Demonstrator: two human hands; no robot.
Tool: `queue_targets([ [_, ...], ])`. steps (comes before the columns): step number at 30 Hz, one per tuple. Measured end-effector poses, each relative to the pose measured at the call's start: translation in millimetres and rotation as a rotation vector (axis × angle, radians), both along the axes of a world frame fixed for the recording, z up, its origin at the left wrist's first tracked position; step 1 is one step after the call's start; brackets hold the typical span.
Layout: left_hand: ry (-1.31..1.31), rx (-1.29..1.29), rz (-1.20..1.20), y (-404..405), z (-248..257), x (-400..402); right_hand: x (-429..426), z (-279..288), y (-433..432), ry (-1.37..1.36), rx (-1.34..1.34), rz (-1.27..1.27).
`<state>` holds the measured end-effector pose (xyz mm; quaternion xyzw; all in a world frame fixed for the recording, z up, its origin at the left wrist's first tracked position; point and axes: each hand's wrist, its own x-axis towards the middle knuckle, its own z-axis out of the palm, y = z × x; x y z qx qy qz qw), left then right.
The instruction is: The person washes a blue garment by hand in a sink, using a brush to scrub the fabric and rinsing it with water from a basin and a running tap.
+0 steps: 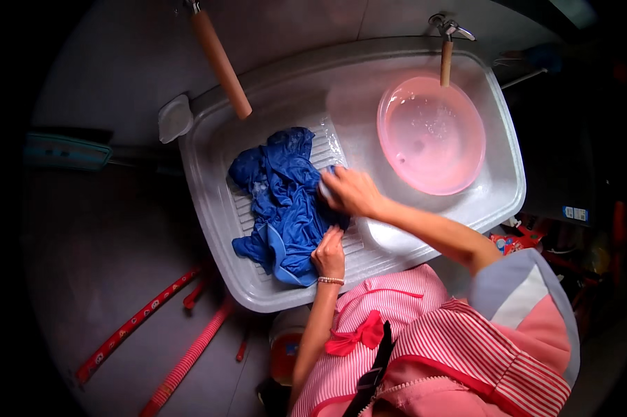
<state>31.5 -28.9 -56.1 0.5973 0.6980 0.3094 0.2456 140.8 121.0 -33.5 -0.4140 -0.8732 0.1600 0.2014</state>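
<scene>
A wet, crumpled blue garment [290, 193] with a light-blue band lies on the ribbed washboard surface [328, 148] in the left part of a laundry sink [212, 250]. Suds cling to its upper left folds. My left hand [329, 254], with a beaded bracelet at the wrist, grips the garment's lower right edge. Above it, my right hand [354, 192] is closed around a whitish object [325, 188], perhaps a bar of soap, against the cloth's right side. Motion blur and the fingers hide most of that object.
A pink basin [432, 174] holding water sits in the sink's right part, under a tap [449, 27] with a short hose. Another hose [222, 68] hangs over the left part. A pale dish [175, 119] is at the left rim. Red wrapped poles [141, 320] are below left.
</scene>
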Motion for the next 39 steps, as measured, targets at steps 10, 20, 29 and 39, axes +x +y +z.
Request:
queue_targets([
  [10,-0.045,0.038,-0.003,4.2,-3.5,6.2,-13.4,-12.2,62.5,0.029,-0.116,-0.244],
  [20,-0.052,0.055,-0.024,9.4,1.7,11.2,-13.6,-14.6,69.1,0.015,-0.083,-0.257],
  [29,-0.031,0.061,-0.034,7.8,0.7,8.3,-18.5,-15.3,42.2,0.013,-0.084,-0.2],
  [39,-0.026,-0.102,-0.016,7.1,5.1,4.5,-12.1,-10.5,-9.6,-0.087,-0.027,0.044],
])
